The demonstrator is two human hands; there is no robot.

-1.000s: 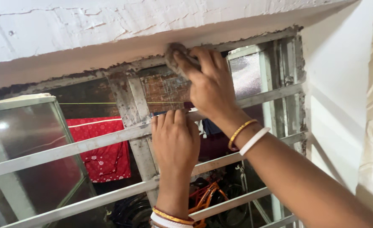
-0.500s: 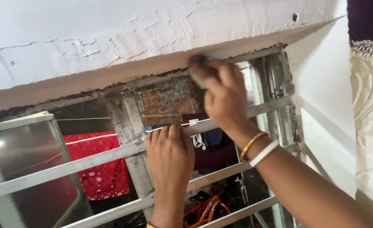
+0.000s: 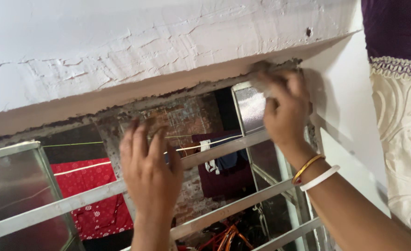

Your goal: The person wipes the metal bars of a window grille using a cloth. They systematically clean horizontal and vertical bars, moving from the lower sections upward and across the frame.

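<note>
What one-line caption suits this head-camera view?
Right hand rubs the window frame's top corner; left hand rests against a grille bar.

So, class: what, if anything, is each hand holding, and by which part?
Right hand presses something blurred, hidden under its fingers, against the window frame's top. Left hand holds nothing visible.

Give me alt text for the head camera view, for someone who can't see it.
A person's right hand presses a blurred, greyish wad against the grimy top window frame near its right corner, while the left hand, fingers spread, is raised in front of a grey horizontal window bar. Beyond the bars hang a red cloth and dark clothes.
</note>
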